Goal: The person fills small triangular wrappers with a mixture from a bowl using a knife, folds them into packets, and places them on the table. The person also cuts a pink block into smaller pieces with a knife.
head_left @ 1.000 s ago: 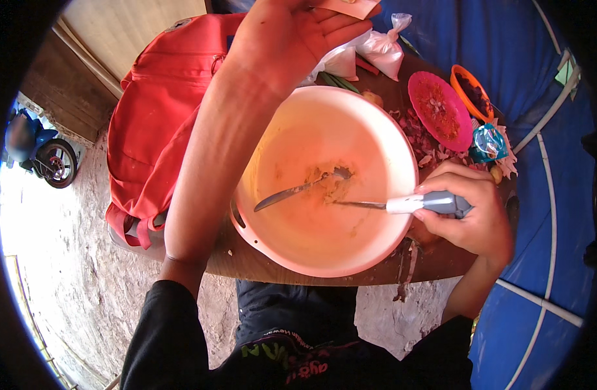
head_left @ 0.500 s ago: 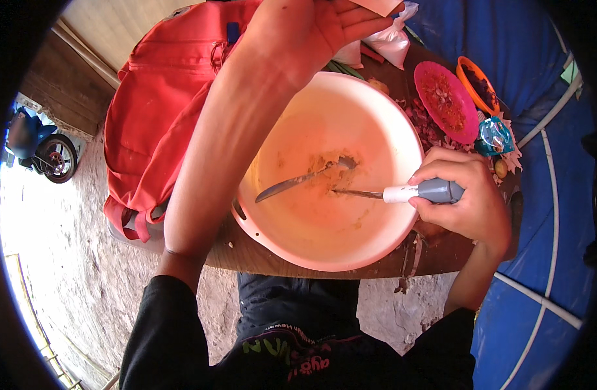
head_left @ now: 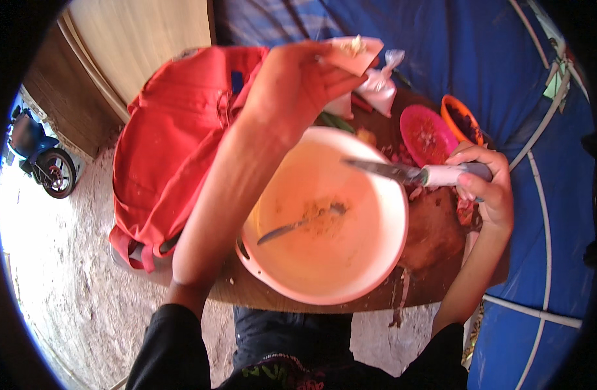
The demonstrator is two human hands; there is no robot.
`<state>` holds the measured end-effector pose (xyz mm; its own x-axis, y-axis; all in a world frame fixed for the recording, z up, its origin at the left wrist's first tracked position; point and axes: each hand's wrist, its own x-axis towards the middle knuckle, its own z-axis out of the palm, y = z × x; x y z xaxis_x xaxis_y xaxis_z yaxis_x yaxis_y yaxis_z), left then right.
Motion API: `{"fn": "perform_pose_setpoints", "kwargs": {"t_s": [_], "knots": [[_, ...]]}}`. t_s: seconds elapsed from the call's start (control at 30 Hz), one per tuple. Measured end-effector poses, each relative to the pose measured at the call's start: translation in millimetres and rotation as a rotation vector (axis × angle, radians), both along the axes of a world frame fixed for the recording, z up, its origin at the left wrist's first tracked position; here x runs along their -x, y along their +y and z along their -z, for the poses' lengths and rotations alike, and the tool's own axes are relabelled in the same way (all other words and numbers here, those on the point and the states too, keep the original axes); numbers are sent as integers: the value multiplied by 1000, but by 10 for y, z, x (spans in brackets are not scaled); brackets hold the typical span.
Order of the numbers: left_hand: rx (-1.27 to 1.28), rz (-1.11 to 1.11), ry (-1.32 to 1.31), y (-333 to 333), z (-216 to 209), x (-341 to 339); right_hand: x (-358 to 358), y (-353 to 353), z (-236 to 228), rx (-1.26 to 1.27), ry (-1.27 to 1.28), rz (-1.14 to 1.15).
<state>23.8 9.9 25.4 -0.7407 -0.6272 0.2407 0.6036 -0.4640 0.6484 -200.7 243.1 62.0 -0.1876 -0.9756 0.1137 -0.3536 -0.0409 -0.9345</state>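
My left hand (head_left: 314,81) reaches over the far left of the tabletop, palm up. Its fingers support a small, flat, pale pink sheet (head_left: 355,63) with a little cream-coloured lump (head_left: 356,45) on top. In my right hand (head_left: 493,185) is a knife (head_left: 392,171), gripped by its grey and white handle; the blade points left above the right side of the basin. The wide, pale plastic basin (head_left: 397,250) stands in front of me. A metal spoon (head_left: 292,229) lies in it, its bowl amid brownish residue on the bottom.
A red backpack (head_left: 171,143) lies left of the basin. Beyond the basin's right side are a pink plate (head_left: 425,133) of chopped food, an orange bowl (head_left: 461,120) and plastic bags of white contents (head_left: 381,94). Blue tarpaulin (head_left: 513,247) hangs at right.
My right hand has lifted the knife out of the basin, up and slightly right. The lump on my left hand's sheet has come into sight. The whole view has shifted upward.
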Motion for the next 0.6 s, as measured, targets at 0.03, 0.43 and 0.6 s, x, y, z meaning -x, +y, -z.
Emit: {"fn": "perform_pose_setpoints", "kwargs": {"t_s": [0.03,0.43,0.6], "knots": [[-30,-42,-36,12,-17,-18,53,-45,-49,107,-40,5],[-106,83,91,-186,54,-51,-498,-173,171,-234,446,-278],[-83,68,67,-138,49,-29,-624,-202,289,-253,476,-211]]}}
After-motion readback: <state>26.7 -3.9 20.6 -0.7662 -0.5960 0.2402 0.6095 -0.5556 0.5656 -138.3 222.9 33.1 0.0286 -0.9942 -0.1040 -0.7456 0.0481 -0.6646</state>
